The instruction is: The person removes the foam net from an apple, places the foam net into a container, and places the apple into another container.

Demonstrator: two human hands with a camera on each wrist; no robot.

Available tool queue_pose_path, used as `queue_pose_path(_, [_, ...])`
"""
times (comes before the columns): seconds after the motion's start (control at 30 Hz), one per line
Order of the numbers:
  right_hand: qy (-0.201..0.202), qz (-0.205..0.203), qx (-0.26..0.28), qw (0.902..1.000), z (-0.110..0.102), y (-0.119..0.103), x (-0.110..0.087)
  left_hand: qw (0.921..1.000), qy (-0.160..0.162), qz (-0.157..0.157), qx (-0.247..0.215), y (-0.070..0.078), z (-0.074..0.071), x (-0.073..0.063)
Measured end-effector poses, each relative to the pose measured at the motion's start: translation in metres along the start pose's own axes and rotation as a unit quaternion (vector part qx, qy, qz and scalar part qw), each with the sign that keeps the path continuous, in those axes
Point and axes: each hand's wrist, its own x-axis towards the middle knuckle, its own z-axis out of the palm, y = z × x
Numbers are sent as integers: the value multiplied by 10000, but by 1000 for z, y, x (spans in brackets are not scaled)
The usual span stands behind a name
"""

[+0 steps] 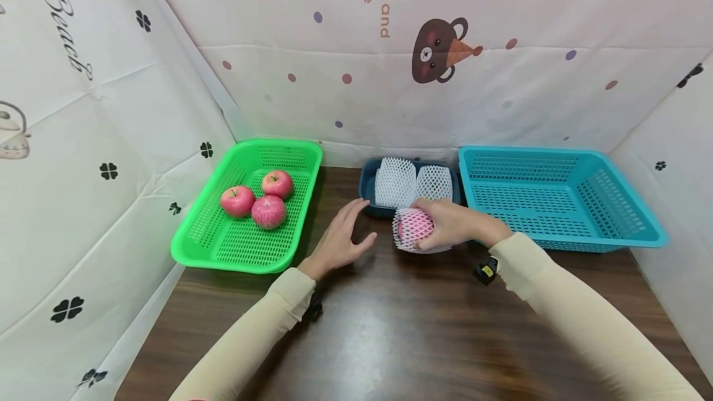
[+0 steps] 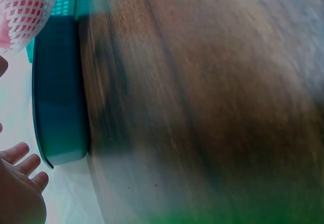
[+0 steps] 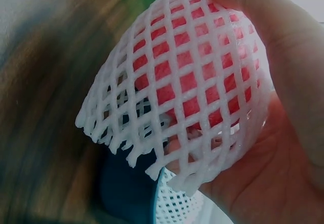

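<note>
My right hand grips an apple wrapped in a white foam net sleeve, held above the table in front of a dark blue tray. In the right wrist view, the net surrounds the red fruit, and its loose, scalloped end sticks out past it. My left hand hovers left of the wrapped apple, fingers apart and holding nothing. White foam nets lie in the tray. The left wrist view catches only some fingers and part of the palm of the left hand, near the tray's side.
At left stands a green basket with three bare apples. A blue basket stands to the right of the tray. Patterned white cloth hangs behind the brown wooden table.
</note>
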Motion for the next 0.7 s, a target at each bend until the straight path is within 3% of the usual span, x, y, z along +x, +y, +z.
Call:
queue_pose_path(0.3, [-101, -109, 106, 9998, 17, -2, 11, 9997, -148, -181, 12, -2, 0, -3])
queue_pose_path(0.7, [-357, 186, 270, 9988, 41, -1, 18, 10000, 21, -35, -31, -2, 0, -5])
